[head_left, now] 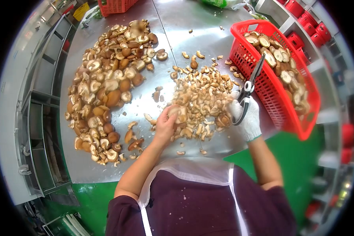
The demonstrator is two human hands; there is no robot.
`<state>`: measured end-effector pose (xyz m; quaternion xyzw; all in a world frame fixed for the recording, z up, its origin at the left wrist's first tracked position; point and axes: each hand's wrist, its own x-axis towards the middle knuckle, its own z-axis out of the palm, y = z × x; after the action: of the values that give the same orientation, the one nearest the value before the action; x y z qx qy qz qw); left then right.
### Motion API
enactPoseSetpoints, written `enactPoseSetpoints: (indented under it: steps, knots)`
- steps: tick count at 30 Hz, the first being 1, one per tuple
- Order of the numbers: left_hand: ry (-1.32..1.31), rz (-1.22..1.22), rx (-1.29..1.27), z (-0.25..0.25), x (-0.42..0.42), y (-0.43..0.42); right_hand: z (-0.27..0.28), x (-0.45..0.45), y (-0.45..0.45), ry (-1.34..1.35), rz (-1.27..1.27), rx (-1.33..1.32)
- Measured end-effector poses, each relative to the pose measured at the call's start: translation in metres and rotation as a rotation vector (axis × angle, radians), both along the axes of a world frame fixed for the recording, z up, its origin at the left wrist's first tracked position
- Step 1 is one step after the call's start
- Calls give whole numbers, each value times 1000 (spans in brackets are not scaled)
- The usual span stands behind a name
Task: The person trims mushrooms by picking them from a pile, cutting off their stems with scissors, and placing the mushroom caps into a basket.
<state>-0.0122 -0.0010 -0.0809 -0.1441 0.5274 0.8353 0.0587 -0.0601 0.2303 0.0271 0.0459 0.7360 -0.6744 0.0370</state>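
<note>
My bare left hand (166,125) is closed on a mushroom cap (177,114), its pale underside facing up, at the near left edge of a pile of cut stems (202,92). On the right, my right hand (246,118) wears a white glove and is wrapped round the handles of black and white scissors (248,86). The blades point up and away, beside the wall of a red basket (259,78). Sliced mushrooms (285,65) lie in that basket. A large heap of brown mushrooms (106,86) spreads over the left side of the metal table (147,90).
Another red basket (116,7) stands at the far left edge of the table. A green bag (216,3) lies at the far edge. Shelves with red containers (320,33) are on the right, and a metal rack (45,122) is on the left.
</note>
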Motion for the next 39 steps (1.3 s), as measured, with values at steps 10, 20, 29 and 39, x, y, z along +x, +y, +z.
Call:
enactPoseSetpoints:
  steps: [10, 20, 29, 39]
  knots:
    - [-39, 187, 48, 29, -39, -10, -104, 23, 9, -132, -85, 148]
    - [798, -149, -1319, 61, -130, 21, -105, 104, 32, -334, -134, -110]
    - [350, -567, 74, 154, -214, 129, -114, 116, 22, -530, 79, -291]
    - [302, -274, -1020, 83, -138, -99, -110, 111, 11, -560, 193, -133]
